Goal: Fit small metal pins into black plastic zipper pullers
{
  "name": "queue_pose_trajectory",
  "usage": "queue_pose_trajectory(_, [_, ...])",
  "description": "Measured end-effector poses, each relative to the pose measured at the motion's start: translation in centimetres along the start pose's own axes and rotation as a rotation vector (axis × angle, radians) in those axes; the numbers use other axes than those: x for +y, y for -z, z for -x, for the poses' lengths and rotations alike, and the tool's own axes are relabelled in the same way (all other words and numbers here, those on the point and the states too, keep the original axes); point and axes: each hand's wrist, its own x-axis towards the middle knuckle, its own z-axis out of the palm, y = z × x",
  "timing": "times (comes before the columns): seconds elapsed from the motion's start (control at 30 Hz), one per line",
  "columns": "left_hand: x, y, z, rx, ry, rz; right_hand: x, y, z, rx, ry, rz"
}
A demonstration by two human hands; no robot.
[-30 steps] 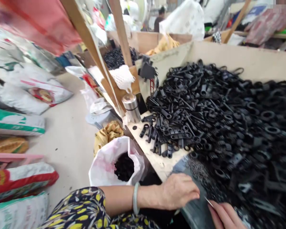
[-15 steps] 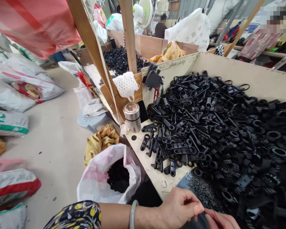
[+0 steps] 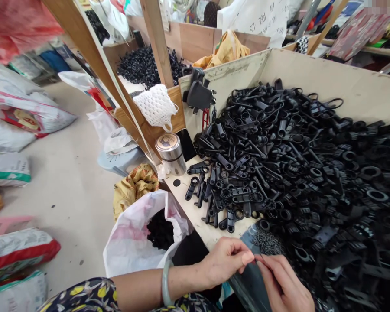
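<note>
My left hand (image 3: 222, 264) is closed in a pinch, thumb against the curled forefinger. Fingertip to fingertip with it, my right hand (image 3: 284, 279) pinches too. Whatever lies between the fingers is too small and dark to name. Just beyond them is a heap of tiny grey metal pieces (image 3: 268, 242) on a dark blue-grey surface (image 3: 251, 284). A large pile of black plastic parts (image 3: 247, 164), many of them ring-ended levers, spreads over the pale bench around this heap. A few loose black levers (image 3: 230, 219) lie at the pile's near left edge.
A steel flask (image 3: 173, 158) and a dark phone (image 3: 186, 145) stand by the wooden post. Below the bench edge, a white sack (image 3: 126, 242) holds black pieces. A board wall (image 3: 318, 80) closes the bench's far side. Filled sacks (image 3: 22, 251) line the floor at left.
The view has tilted downward and shifted, and both hands now sit higher and further left in it. More of my right hand shows. The fingertips stay together.
</note>
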Motion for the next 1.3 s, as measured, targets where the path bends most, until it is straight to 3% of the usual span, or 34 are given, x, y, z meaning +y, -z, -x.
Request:
queue_pose_trajectory(0.2, [0.1, -0.6, 1.0, -0.004, -0.001, -0.071, -1.8, 0.3, 0.4, -0.022, -0.144, -0.05])
queue_pose_trajectory(0.5, [-1.2, -4.2, 1.7, -0.067, -0.02, -0.1, -2.7, 1.6, 4.6, 0.106, -0.363, -0.195])
queue_pose_trajectory(0.83, [-2.4, -6.2, 2.6, -0.064, -0.101, -0.195, -2.9, 2.6, 7.8, 0.132, -0.347, -0.133])
queue_pose_trajectory(1.07, [-2.7, -6.6, 2.4, -0.108, 0.093, 0.144, -3.6, 1.8, 8.2, 0.223, -0.469, -0.227])
queue_pose_trajectory(1.3, [-2.5, -7.3, 2.4, -0.044, 0.229, 0.337, -4.5, 0.4, 8.0, 0.357, -0.569, -0.201])
